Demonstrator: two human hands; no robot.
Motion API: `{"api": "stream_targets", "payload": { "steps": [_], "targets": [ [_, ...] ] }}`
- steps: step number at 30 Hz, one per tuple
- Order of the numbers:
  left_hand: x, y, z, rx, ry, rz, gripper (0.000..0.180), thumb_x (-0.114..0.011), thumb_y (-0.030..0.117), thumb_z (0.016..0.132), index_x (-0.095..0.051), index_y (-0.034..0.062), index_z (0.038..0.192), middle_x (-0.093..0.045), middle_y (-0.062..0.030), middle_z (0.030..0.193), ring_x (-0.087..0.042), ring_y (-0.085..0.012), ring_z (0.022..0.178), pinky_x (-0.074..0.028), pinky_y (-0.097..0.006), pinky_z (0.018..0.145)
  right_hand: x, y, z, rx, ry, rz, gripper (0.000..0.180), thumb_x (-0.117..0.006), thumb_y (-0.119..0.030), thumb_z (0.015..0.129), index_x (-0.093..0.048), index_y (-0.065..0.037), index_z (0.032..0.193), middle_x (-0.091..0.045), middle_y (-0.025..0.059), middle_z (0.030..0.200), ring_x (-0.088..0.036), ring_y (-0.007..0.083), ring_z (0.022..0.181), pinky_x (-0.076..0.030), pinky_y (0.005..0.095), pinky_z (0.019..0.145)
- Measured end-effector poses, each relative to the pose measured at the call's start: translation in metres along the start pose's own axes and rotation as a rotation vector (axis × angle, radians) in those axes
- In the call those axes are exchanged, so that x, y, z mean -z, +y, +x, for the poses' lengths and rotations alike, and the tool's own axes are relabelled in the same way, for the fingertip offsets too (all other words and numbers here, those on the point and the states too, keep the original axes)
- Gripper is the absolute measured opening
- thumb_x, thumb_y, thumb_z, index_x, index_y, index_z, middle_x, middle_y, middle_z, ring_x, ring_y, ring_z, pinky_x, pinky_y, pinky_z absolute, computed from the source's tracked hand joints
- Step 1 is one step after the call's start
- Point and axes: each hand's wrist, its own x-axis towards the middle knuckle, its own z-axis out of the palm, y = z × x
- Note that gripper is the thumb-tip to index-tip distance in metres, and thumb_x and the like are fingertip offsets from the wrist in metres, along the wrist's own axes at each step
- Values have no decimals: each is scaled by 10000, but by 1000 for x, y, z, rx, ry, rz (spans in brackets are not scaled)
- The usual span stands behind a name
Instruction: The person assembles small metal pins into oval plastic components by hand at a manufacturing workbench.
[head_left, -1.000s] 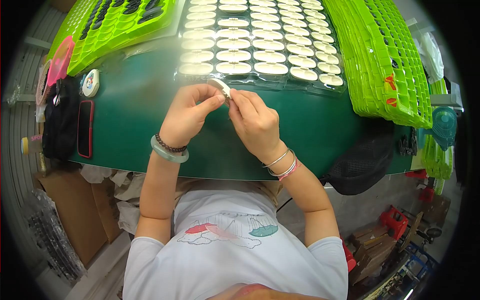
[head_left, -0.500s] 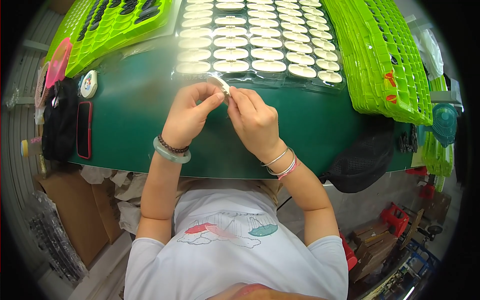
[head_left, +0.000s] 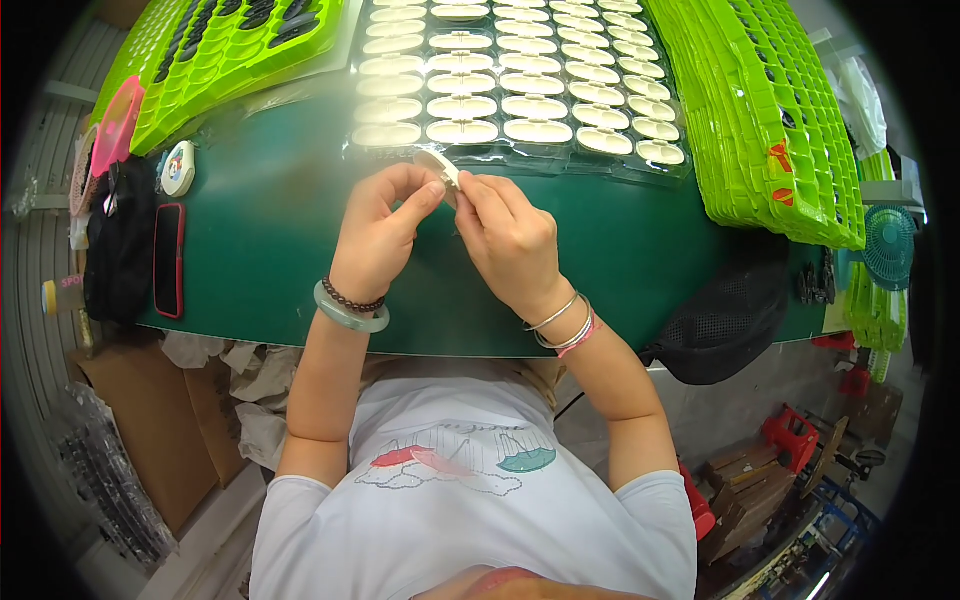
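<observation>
My left hand (head_left: 380,225) and my right hand (head_left: 510,235) meet over the green table (head_left: 260,250), both pinching one small white oval plastic piece (head_left: 440,165) between their fingertips. The piece is held just in front of a clear tray (head_left: 520,80) filled with rows of similar white oval pieces. A pale bangle and a bead bracelet sit on my left wrist, thin bangles on my right.
Stacks of bright green moulded trays (head_left: 770,110) rise on the right, more green trays (head_left: 230,50) at the far left. A red-edged phone (head_left: 168,260), a black pouch (head_left: 120,250) and a small round white item (head_left: 178,168) lie at the left. A black mesh cap (head_left: 725,320) hangs off the right edge.
Both hands stay together on the white piece, the fingers shifting only slightly around it.
</observation>
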Motion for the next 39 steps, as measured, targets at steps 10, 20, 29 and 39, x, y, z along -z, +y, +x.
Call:
{"api": "stream_targets", "payload": {
  "steps": [10, 20, 29, 39],
  "targets": [
    [0, -4, 0, -26, 43, -15, 183, -662, 148, 916, -704, -21, 969, -651, -1, 819, -520, -37, 709, -410, -197, 590, -1, 3, 3, 2, 9, 30, 198, -678, -40, 828, -658, 13, 1017, -656, 114, 881, -655, 251, 612, -537, 318, 528],
    [22, 2, -9, -94, 115, -73, 190, -668, 186, 926, -712, 6, 967, -667, 12, 825, -533, -36, 714, -422, -202, 596, 16, 33, 91, -77, 6, -49, 115, -682, -92, 859, -712, -21, 945, -713, 109, 815, -694, 210, 644, -534, 289, 591],
    [62, 1, -48, -151, 339, 31, 150, -635, 117, 939, -693, -22, 938, -643, 7, 812, -512, -41, 685, -412, -202, 594, -46, 131, 208, -151, -370, -472, 118, -765, -202, 771, -762, -130, 864, -711, 103, 981, -670, 289, 934, -557, 409, 804],
    [89, -16, -60, -110, 425, 50, 156, -627, 125, 941, -690, -17, 931, -643, 4, 820, -507, -47, 681, -408, -200, 595, -40, 163, 204, 51, -436, -359, 177, -747, -120, 765, -745, -48, 926, -700, 166, 958, -664, 319, 931, -524, 392, 855]
  ]
}}
